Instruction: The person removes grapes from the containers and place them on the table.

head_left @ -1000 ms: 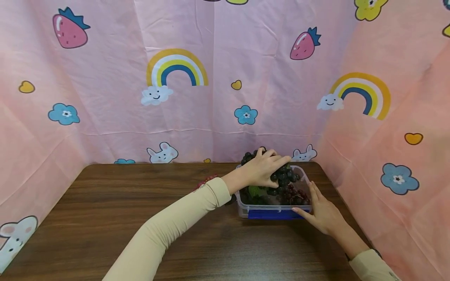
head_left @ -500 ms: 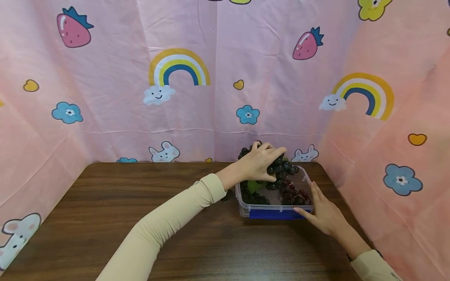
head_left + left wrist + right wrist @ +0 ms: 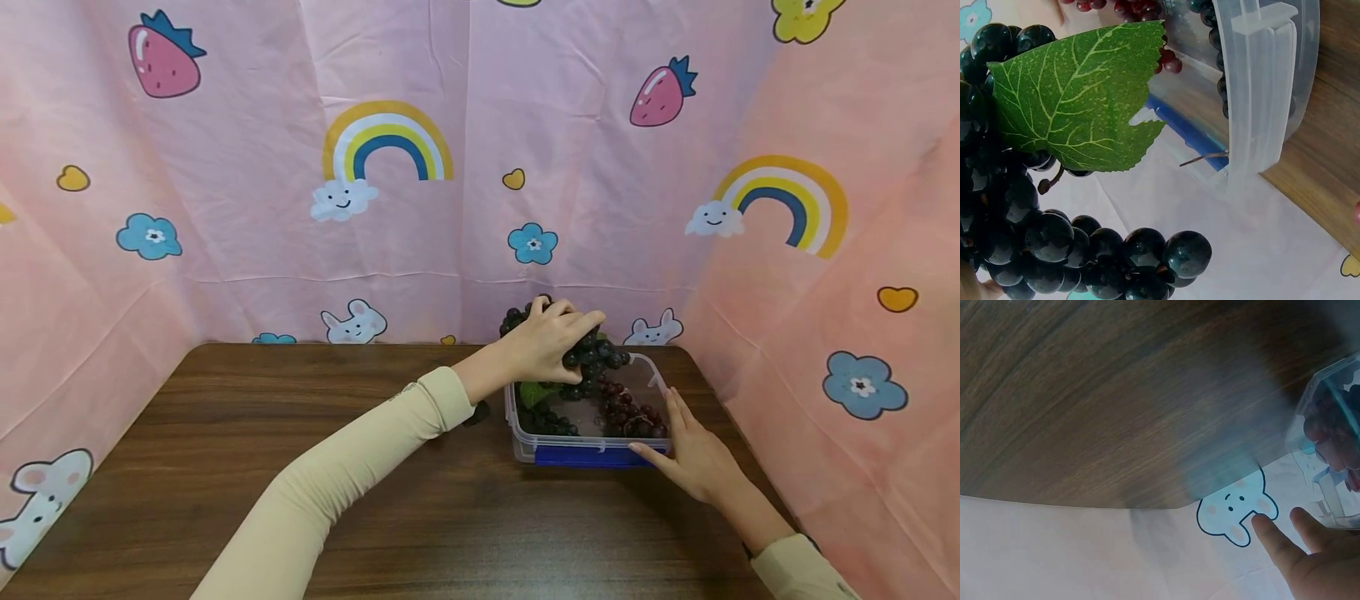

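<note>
In the head view my left hand [image 3: 546, 340] grips a large bunch of black grapes [image 3: 592, 354] over the back left of a clear plastic box [image 3: 651, 375] with a blue front latch. A broad green leaf [image 3: 1079, 100] hangs from this bunch in the left wrist view. Inside the box lie a bunch of dark red grapes [image 3: 630, 412], on the right, and more dark grapes [image 3: 551, 423] at the front left. My right hand [image 3: 697, 454] rests against the box's right side, fingers extended along it and thumb at the front corner.
The box stands at the back right of a dark wooden table [image 3: 337, 383]. A small dark thing [image 3: 477, 412] lies left of the box, partly behind my left forearm. A patterned pink cloth [image 3: 480, 208] hangs close behind the table and along its sides.
My left hand has lifted the black grapes up and to the left, showing more of the box's contents. The right hand stays at the box's side.
</note>
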{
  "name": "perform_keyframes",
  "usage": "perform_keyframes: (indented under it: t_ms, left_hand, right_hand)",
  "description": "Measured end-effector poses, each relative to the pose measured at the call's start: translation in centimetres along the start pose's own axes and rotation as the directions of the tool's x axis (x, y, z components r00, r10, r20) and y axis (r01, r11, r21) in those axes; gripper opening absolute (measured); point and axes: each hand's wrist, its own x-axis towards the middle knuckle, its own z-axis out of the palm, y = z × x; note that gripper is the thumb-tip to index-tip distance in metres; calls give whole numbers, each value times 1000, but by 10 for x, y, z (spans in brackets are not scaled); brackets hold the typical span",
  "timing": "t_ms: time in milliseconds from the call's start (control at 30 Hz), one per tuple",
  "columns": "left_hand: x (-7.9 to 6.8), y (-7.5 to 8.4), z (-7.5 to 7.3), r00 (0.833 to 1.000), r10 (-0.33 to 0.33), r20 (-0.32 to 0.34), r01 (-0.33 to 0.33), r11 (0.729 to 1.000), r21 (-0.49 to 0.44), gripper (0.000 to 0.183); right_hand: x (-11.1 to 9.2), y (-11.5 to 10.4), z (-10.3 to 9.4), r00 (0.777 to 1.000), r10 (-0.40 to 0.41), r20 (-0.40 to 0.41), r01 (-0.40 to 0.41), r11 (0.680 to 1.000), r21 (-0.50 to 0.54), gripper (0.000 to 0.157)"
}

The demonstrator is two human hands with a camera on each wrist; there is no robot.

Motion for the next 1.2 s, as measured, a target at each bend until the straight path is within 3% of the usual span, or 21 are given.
perform_keyframes:
  t_ms: [533, 967, 1200]
  left_hand:
    - [-15, -4, -17, 999, -34, 7, 33, 998, 59, 94]
    - [-32, -5, -22, 998, -48, -40, 50, 998, 35, 84]
    - [-42, -7, -26, 997, -59, -50, 61, 997, 55, 87]
  right_hand:
    - [-1, 2, 1, 1000, -5, -4, 5, 1000, 11, 113]
    - [-1, 2, 3, 1000, -10, -4, 10, 1000, -6, 114]
    - [-1, 2, 3, 1000, -6, -5, 6, 1000, -5, 114]
